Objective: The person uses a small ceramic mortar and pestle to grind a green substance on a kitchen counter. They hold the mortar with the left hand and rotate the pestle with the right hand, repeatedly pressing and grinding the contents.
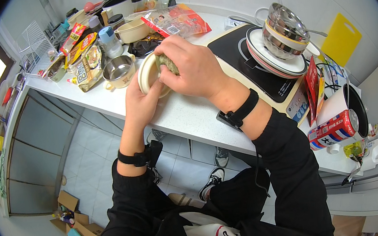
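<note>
My left hand (142, 101) grips the rim of a cream-coloured bowl (146, 74), tilted on its side above the counter's front part. A grey-green scrubbing pad (167, 64) is in my right hand (191, 67), pressed at the bowl's rim; my fingers cover part of both. Just left of the bowl, a cream cup with a steel lining (119, 71) stands on the white counter (189, 118). Behind my hands lie a black plastic bag (145, 45) and a crumpled red and clear plastic package (178, 21).
An induction cooktop (278, 88) at right holds stacked plates (254, 43) and bowls (283, 30). Food packets (89, 68), jars and a cream dish (132, 30) crowd the back left. A red can (334, 130) lies at far right. Cardboard boxes (85, 226) sit on the floor.
</note>
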Demonstrator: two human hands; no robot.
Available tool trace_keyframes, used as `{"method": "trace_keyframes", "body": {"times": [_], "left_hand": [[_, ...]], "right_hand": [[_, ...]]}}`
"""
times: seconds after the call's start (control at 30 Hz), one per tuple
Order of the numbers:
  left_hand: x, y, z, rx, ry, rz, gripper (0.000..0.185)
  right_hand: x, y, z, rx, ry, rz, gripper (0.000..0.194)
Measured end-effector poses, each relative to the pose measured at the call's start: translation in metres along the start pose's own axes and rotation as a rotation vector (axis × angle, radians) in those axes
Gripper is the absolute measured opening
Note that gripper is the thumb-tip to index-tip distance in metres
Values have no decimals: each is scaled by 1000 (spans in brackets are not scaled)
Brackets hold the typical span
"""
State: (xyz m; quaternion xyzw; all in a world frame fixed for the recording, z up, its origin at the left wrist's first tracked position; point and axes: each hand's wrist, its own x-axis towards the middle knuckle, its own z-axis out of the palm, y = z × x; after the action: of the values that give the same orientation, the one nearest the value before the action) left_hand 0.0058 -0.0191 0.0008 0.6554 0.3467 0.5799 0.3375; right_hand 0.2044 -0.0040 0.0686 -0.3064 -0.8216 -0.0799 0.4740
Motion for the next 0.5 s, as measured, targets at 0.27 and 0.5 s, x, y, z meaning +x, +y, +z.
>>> {"method": "trace_keyframes", "body": {"times": [0.27,0.5], "left_hand": [[0,0,-1,1,-1,-19,50],[1,-4,-1,-8,3,0,50]], "right_hand": [[-2,1,0,-21,-31,112,31],[-1,1,-1,-19,-47,137,32]]}}
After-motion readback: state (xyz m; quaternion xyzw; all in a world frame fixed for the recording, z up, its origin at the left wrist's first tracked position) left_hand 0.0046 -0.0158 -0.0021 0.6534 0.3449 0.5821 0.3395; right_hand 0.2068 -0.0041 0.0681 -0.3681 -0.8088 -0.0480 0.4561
